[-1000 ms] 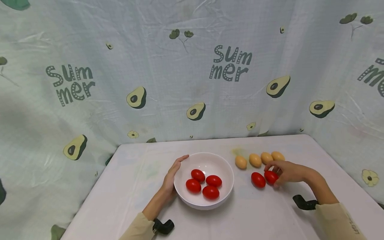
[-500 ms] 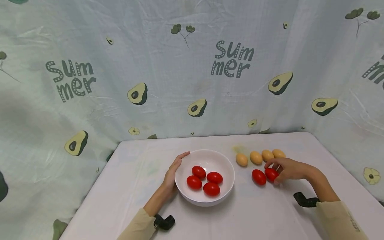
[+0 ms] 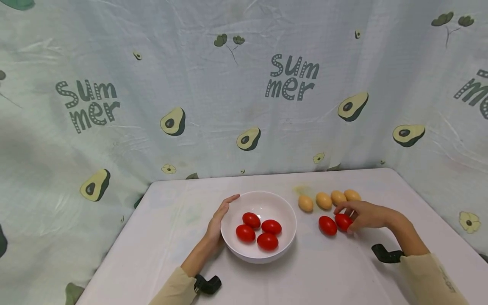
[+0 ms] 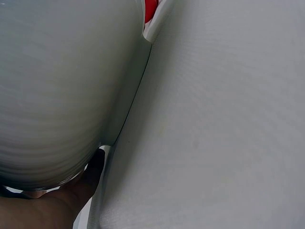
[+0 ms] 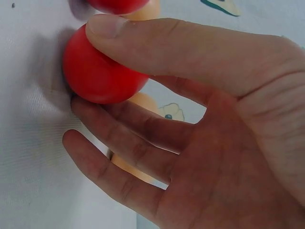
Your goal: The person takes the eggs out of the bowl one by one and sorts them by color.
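A white bowl (image 3: pixel 257 256) with several glossy red toy eggs (image 3: pixel 268 241) in it stands mid-table. My left hand (image 3: pixel 217 222) lies along the bowl's left outer side, its straight fingers against the wall and fingertips at the rim. To the right, two more red eggs lie side by side on the table. My right hand (image 3: pixel 367 215) has thumb and fingers around the right-hand red egg (image 5: pixel 102 71), which is low at the tabletop; the ring and little fingers stretch out beside it. The other red egg (image 3: pixel 328 226) lies just left of it.
Several yellow eggs (image 3: pixel 324 201) lie in a row behind the red ones. The white-covered table (image 3: pixel 183 212) meets a hanging cloth printed with avocados (image 3: pixel 249 139) at the back and sides. A black wrist-camera mount (image 3: pixel 386 254) sits at each wrist.
My right fingers have settled closer around the right-hand red egg over the last second. The left hand and the bowl stay put; the head view shifts slightly.
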The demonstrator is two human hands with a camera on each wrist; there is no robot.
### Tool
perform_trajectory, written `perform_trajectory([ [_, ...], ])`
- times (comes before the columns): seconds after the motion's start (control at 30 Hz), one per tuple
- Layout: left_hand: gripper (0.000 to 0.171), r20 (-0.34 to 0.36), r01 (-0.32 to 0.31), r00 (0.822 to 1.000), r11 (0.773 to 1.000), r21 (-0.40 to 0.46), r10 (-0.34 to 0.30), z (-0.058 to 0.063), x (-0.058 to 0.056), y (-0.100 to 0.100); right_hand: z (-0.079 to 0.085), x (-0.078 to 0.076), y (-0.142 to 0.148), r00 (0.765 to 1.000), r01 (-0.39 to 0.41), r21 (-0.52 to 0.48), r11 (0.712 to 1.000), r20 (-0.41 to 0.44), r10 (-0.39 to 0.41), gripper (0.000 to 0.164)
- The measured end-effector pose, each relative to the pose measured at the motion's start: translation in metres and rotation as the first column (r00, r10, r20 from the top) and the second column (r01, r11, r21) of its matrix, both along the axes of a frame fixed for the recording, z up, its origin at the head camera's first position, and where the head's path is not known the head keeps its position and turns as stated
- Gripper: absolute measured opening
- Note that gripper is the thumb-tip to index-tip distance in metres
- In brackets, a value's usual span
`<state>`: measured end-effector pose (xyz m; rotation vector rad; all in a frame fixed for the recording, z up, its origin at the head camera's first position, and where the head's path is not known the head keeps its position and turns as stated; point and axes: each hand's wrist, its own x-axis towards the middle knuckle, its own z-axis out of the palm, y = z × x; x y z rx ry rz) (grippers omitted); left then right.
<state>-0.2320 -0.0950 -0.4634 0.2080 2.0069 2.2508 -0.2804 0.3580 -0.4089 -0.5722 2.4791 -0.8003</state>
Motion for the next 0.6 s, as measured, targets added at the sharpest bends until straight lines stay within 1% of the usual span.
perform_trajectory([
  [0.23, 0.052, -0.002, -0.002, 1.000, 1.000, 0.002, 0.002, 0.0009, -0.0009, -0.0006, 0.0009, 0.0004, -0.0021, 1.000, -0.004, -0.008, 1.000, -0.005, 0.004, 0.060],
  [0.43, 0.052, 0.002, 0.001, 1.000, 1.000, -0.013, -0.001, -0.0005, -0.0011, -0.0007, 0.0014, 0.0021, -0.0040, 0.999, 0.032, -0.002, 0.999, 0.023, -0.032, 0.064],
  [0.6, 0.053, -0.003, 0.005, 1.000, 1.000, -0.014, -0.005, -0.0014, -0.0011, -0.0008, 0.0072, 0.0042, -0.0029, 0.999, 0.028, -0.003, 1.000, 0.041, -0.028, 0.066],
])
